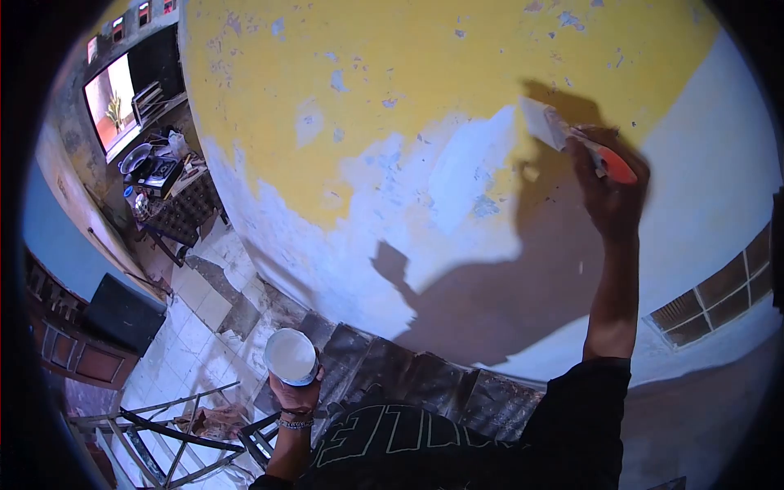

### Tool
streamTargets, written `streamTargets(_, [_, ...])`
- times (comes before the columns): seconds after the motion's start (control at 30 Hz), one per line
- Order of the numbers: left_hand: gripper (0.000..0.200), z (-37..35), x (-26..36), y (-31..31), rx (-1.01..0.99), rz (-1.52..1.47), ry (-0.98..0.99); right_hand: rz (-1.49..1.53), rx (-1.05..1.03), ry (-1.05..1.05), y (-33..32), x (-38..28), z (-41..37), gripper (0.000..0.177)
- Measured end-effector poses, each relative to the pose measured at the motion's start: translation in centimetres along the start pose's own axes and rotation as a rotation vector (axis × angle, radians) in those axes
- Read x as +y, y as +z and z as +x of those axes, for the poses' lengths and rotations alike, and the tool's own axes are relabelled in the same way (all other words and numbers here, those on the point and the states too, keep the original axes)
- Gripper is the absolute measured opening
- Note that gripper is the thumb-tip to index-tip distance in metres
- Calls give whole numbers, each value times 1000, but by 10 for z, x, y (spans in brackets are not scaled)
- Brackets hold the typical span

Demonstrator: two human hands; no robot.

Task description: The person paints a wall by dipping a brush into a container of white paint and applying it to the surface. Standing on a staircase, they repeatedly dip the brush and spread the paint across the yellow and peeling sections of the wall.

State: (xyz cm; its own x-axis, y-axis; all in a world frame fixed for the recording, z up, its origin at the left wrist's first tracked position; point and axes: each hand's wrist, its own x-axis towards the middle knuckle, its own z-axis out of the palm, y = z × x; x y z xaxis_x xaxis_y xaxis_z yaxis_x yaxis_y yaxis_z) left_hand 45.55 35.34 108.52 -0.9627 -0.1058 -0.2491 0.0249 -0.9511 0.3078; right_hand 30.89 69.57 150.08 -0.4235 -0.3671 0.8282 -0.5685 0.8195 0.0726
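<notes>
My right hand [614, 200] is raised to the wall, its fingers closed round a paintbrush [618, 167] with an orange handle. The pale bristles point up and left, right at the edge where fresh white paint [469, 163] meets the yellow upper wall [416, 49]. Low down at the left, my left hand [296, 396] grips a round tub [291, 358] from below and the side. White paint fills the tub's open top. Peeled patches mark the yellow surface, and my arm's shadow falls across the wall beneath the brush.
Dark sheets [392, 367] line the floor along the wall's foot. A metal frame [167, 433] lies at lower left, near a dark box [122, 317]. Farther back, a stove [159, 174] and pans stand on a table below a window [110, 106]. A grille [714, 298] sits at right.
</notes>
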Motion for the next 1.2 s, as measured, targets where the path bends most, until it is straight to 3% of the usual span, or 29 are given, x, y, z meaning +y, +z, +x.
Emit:
streamTargets(0.07, [66,-4,4,-3,-4,-17,-1,74,-42,28,6,-6,-8,12])
streamTargets(0.13, [65,-8,8,-4,-17,-19,12,270,-143,35,54,6,-67,15])
streamTargets(0.17, [65,-9,9,-3,-30,-10,24,186,-145,-16,91,9,-103,17])
streamTargets(0.23, [62,-13,11,-1,-22,-7,31,345,-387,224,144,-24,-161,15])
streamTargets(0.3, [61,-14,8,-6,22,-41,55,217,-362,157,194,-29,-205,7])
streamTargets(0.4, [59,-19,5,-8,141,-68,86,156,-258,51,201,0,-179,10])
streamTargets(0.43, [59,-21,4,-8,186,-72,88,191,-146,-70,183,7,-138,13])
streamTargets(0.47, [58,-21,3,-8,236,-64,95,272,-68,-38,163,12,-106,12])
streamTargets(0.5, [58,-19,1,-7,281,-60,99,129,12,-120,139,19,-78,10])
streamTargets(0.53, [57,-15,-2,-4,318,-59,105,200,3,-202,107,29,-43,12])
streamTargets(0.6, [56,-13,-4,0,256,-71,61,63,104,-163,56,24,18,12])
streamTargets(0.67, [56,-10,-5,-1,156,-39,43,415,87,69,18,43,53,14])
streamTargets(0.73, [58,-7,-6,3,101,-61,29,300,51,248,-13,4,72,15])
streamTargets(0.8, [60,-3,-8,7,49,-24,46,396,27,130,-13,7,60,17])
streamTargets(0.83, [61,-3,-9,8,26,-6,55,305,-67,83,-4,4,44,18])
streamTargets(0.87, [61,-4,-7,8,11,-34,47,463,-167,98,17,15,16,18])
streamTargets(0.93, [61,-5,-5,4,-18,-86,28,258,-284,-141,53,1,-24,16])
streamTargets(1.0, [61,-1,-7,-2,-44,-79,30,109,-395,-138,85,2,-74,15])
streamTargets(1.1, [59,-6,1,-1,-43,-25,1,-119,-435,-104,80,25,-70,13])
streamTargets(1.13, [58,-9,2,0,5,-34,-16,42,-156,-194,71,26,-45,12])
streamTargets(1.2, [58,-10,1,4,97,-58,-48,-73,-164,-220,28,42,9,12])
